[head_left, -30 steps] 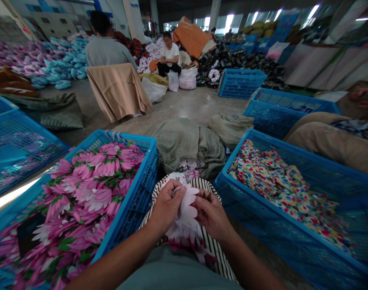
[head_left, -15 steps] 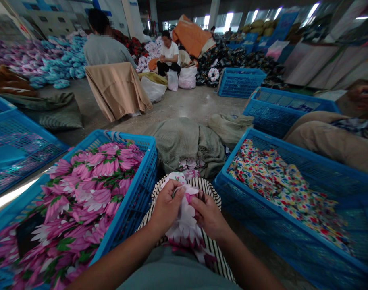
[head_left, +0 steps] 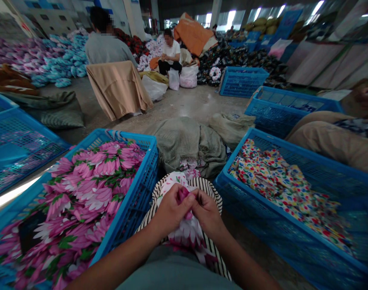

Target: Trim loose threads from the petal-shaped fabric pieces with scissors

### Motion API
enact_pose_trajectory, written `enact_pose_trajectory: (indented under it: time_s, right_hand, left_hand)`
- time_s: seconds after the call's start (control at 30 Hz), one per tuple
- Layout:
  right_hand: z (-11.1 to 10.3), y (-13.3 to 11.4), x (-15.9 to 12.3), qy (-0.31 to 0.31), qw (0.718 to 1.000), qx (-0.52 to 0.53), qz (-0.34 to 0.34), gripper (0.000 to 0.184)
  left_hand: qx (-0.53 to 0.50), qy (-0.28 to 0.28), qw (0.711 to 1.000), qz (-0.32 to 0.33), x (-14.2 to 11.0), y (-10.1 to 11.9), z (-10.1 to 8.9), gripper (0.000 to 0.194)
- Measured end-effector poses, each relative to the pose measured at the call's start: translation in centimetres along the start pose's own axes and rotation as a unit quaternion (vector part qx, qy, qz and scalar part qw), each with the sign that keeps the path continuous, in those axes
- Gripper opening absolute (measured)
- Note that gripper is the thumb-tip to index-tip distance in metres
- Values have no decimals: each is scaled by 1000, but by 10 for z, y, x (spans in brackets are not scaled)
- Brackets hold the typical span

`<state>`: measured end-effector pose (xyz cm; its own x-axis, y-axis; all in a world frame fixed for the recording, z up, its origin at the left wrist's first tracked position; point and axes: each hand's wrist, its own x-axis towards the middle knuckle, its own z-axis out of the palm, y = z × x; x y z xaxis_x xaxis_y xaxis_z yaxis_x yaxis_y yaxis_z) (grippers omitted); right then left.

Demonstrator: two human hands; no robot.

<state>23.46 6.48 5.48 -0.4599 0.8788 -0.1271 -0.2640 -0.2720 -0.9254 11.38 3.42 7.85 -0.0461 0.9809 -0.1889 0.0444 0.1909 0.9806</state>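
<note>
**Pink cloth [head_left: 188, 216] between your fingertips**

Likely light, soft and limp, it should crease readily; pinch it near an edge. The visible part is plain pink, over white petals [head_left: 186, 233] and striped cloth [head_left: 218, 251]; its outline is hidden. Your left hand [head_left: 173, 205] and right hand [head_left: 207, 211] both pinch it, fingers closed.

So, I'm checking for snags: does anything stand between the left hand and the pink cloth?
Nothing visible: the left hand holds the pink cloth directly. The right hand is close beside it; what its fingertips pinch is hidden.
</note>
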Motion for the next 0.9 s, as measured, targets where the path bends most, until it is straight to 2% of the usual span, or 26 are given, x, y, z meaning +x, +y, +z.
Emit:
enact_pose_trajectory:
  time_s: [0.07,0.1,0.2,0.27,0.33,0.4,0.47,0.53,0.6,0.67,0.7,0.8,0.87,0.9]
  right_hand:
    - [-2,0,0,-13,999,30,27,33]
    - [-4,-1,0,-15,997,53,47,34]
    - [-11,-3,-1,-14,992,91,82,35]
    - [-16,-4,-4,-37,993,85,70,34]
    - [-21,-4,-6,-71,994,68,46,33]
    - [-27,-2,-7,-86,995,41,27,33]
    - [-32,1,-6,-77,997,12,22,31]
    - [-34,5,-3,-56,998,20,26,30]
    - [-30,9,0,-45,995,77,46,31]
    - [-18,14,0,-62,983,152,86,33]
    - [-11,15,0,-84,973,181,114,34]
    - [13,18,-2,-177,944,217,172,37]
    - [19,18,-1,-198,943,207,169,37]
    - [17,17,1,-185,952,187,158,37]
  left_hand:
    - [-87,-3,994,-64,1,-4,2,27]
    - [-117,-2,990,-73,1,-6,3,26]
    - [-138,2,989,-48,2,-7,2,23]
    - [-146,20,988,-51,4,-5,0,16]
    - [-172,36,981,-81,7,-2,-3,11]
    - [-208,25,971,-117,11,3,-9,11]
    - [-240,5,961,-138,14,9,-16,10]
    - [-309,-22,937,-160,13,16,-22,14]
    - [-396,-48,897,-188,10,22,-24,20]
    - [-454,-74,862,-213,4,28,-21,28]
    - [-458,-85,857,-223,1,30,-18,32]
    - [-424,-75,871,-237,-6,36,-15,39]
    - [-381,-22,895,-232,-7,41,-26,40]
    - [-347,16,911,-224,-6,43,-38,41]
